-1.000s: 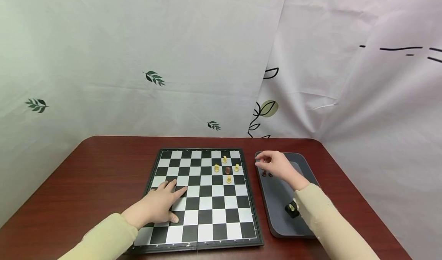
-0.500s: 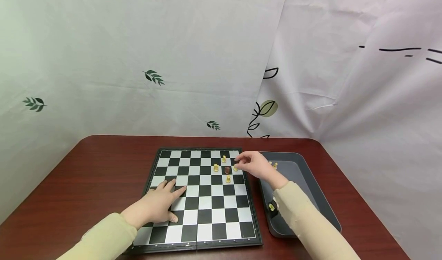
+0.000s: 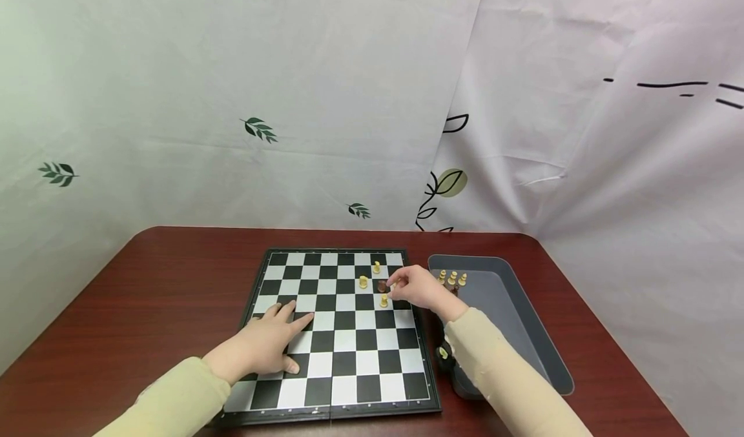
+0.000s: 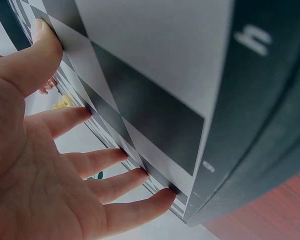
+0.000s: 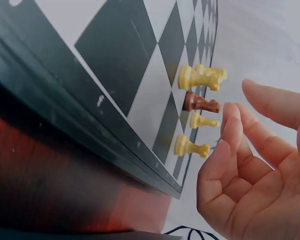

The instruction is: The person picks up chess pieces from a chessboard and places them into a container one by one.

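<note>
My left hand point(image 3: 266, 341) rests with spread fingers on the left part of the black-and-white chessboard point(image 3: 346, 339). In the left wrist view its fingertips point(image 4: 166, 196) touch the squares. At the board's far right, my right hand point(image 3: 423, 288) hovers beside a brown chess piece point(image 3: 382, 286), which stands among several yellow pieces. Of these, one yellow piece point(image 3: 384, 301) is nearer me and another point(image 3: 363, 282) is to the left. The right wrist view shows the brown piece point(image 5: 202, 103) upright, with a gap between it and my thumb and fingers; nothing is held.
Right of the board lies a grey tray point(image 3: 543, 340). At its far left end stand several yellow pieces point(image 3: 452, 277) and a brown piece point(image 3: 456, 290), partly hidden by my right arm. Both rest on a dark red table point(image 3: 174, 282), with a printed white cloth point(image 3: 325, 101) behind.
From above the tray, my right hand has moved left to the board and then up to the brown piece. My left hand has stayed put.
</note>
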`<state>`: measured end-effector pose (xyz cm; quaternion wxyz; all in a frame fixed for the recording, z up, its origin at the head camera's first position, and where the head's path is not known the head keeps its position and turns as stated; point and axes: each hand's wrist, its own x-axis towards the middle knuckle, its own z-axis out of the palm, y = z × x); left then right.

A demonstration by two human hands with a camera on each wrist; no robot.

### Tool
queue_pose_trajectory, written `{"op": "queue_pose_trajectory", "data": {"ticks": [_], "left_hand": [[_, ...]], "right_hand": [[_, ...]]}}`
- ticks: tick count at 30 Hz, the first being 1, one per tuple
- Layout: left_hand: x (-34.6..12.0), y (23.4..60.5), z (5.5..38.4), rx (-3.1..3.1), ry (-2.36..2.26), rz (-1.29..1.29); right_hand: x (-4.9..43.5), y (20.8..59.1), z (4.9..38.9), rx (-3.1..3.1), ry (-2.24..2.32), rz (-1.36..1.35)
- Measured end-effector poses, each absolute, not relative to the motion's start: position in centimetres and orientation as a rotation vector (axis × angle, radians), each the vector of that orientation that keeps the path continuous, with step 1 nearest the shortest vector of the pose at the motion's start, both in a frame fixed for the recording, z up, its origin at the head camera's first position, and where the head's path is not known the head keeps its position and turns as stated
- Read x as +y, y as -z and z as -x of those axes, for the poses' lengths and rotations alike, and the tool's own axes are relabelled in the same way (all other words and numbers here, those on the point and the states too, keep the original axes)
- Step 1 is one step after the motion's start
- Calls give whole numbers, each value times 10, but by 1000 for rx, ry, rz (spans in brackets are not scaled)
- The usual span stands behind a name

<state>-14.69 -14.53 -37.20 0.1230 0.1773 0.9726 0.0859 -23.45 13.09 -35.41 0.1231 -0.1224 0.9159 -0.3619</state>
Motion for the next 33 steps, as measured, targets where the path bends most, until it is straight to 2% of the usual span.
{"op": "queue_pose_trajectory", "data": {"ticks": [33], "left_hand": [[-144, 370, 147, 2835, -232, -523]], "right_hand": [[120, 372, 236, 2657, 1040, 272]]}}
